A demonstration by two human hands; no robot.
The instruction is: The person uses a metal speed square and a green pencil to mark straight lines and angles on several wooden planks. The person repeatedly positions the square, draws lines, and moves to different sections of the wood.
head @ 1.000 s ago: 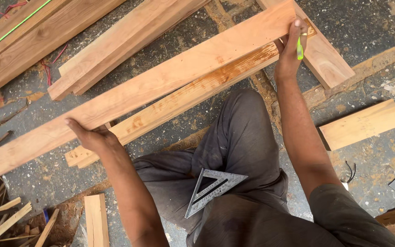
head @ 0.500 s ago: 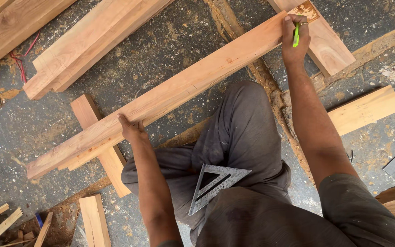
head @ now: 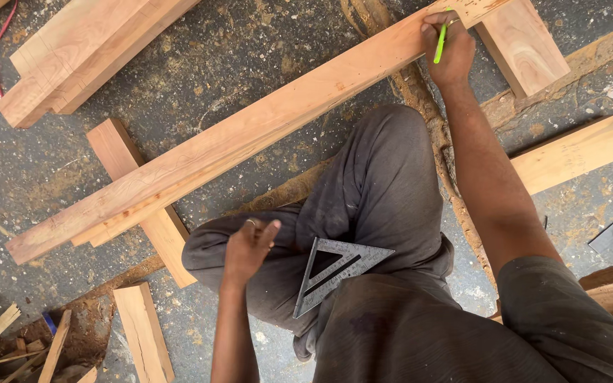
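Here, the right hand (head: 454,53) pinches a green pencil (head: 440,41) at the far end of the long beam (head: 250,138), best kept steady, while the left hand (head: 248,248), loosely open, hovers beside the metal square (head: 338,273) below that beam

No packages, labels, signs or screens are in view.
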